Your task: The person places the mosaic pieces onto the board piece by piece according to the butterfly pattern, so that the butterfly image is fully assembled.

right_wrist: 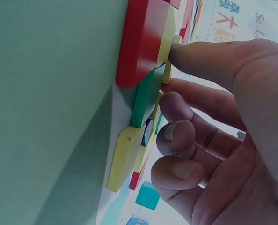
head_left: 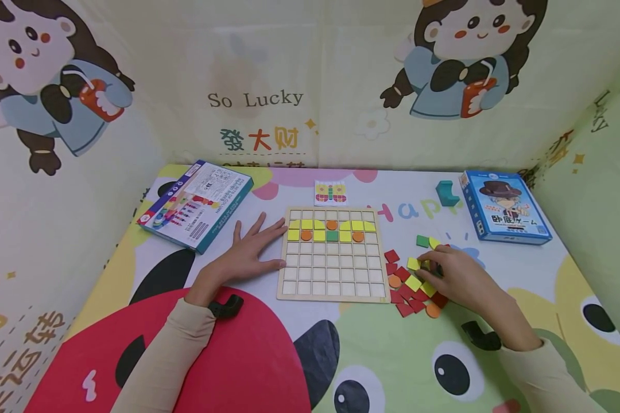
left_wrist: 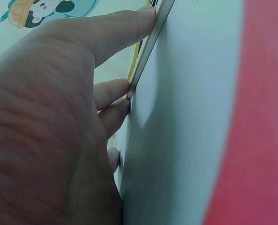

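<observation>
A square wooden grid board (head_left: 333, 298) lies mid-table, with yellow, orange and green tiles in two of its upper rows. My left hand (head_left: 245, 255) rests at the board's left edge, its fingers spread and its fingertips and thumb touching the rim. To the right of the board is a loose heap of red, yellow and orange tiles (head_left: 405, 291). Over the heap's right part, my right hand (head_left: 457, 275) has its thumb and index finger at a yellow tile (right_wrist: 167, 74), pinching it. The other fingers curl beside green and yellow tiles in the right wrist view.
A small butterfly pattern card (head_left: 330, 193) lies behind the board. One game box (head_left: 196, 206) is at the back left, another blue box (head_left: 505, 207) at the back right. Beside the blue box stands a teal block (head_left: 446, 194). Printed curtains surround the table.
</observation>
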`<state>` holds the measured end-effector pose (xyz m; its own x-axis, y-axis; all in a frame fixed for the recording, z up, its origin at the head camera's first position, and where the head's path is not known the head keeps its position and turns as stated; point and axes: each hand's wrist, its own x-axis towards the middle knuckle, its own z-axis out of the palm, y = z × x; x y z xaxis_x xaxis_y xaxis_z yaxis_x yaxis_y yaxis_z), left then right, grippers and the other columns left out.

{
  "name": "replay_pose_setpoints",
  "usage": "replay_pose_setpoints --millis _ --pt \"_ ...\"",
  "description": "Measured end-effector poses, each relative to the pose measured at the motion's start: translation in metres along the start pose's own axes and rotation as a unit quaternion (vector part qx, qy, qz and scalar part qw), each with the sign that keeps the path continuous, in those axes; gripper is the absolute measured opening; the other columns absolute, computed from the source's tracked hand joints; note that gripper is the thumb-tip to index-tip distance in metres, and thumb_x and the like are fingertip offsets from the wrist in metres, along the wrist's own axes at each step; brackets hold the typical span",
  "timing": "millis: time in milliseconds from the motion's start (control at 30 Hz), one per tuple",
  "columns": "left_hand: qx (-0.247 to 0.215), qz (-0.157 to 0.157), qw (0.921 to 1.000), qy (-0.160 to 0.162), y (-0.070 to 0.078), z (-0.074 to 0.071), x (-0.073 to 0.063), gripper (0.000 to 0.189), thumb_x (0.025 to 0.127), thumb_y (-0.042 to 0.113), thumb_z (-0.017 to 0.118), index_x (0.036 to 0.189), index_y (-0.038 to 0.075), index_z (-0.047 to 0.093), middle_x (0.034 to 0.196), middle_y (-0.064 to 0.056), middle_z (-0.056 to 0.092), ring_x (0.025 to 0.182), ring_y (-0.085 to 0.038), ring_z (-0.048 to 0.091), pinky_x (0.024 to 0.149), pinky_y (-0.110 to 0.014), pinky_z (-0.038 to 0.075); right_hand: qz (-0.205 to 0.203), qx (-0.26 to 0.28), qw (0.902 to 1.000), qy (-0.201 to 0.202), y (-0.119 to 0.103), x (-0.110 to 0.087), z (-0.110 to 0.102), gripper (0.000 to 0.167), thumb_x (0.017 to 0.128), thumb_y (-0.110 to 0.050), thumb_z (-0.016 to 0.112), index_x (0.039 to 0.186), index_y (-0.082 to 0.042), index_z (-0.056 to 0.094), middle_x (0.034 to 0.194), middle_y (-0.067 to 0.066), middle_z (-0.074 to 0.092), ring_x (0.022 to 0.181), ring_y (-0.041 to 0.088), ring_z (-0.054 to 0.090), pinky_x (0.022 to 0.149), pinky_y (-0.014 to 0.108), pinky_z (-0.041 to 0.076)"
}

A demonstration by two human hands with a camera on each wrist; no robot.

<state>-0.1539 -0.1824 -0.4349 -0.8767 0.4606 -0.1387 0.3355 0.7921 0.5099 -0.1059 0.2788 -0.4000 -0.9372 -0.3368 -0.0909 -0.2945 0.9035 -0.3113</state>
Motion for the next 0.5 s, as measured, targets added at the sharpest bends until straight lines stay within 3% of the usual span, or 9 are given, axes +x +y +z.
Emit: replay_pose_setpoints --millis 500 --pt "0.003 0.002 1.0000 0.002 0.0013 -0.0009 -0.0012 0.090 0.091 0.060 0.070 0.168 0.033 0.031 0.180 0.007 0.020 0.169 -0.032 -0.007 0.125 -0.074 -0.019 0.007 0.001 0.9999 0.009 -0.0038 0.0042 -0.0008 0.031 0.093 -0.026 0.082 0.117 -0.007 0.077 0.090 0.002 0.064 0.081 0.015 0.056 0.062 0.024 0.048"
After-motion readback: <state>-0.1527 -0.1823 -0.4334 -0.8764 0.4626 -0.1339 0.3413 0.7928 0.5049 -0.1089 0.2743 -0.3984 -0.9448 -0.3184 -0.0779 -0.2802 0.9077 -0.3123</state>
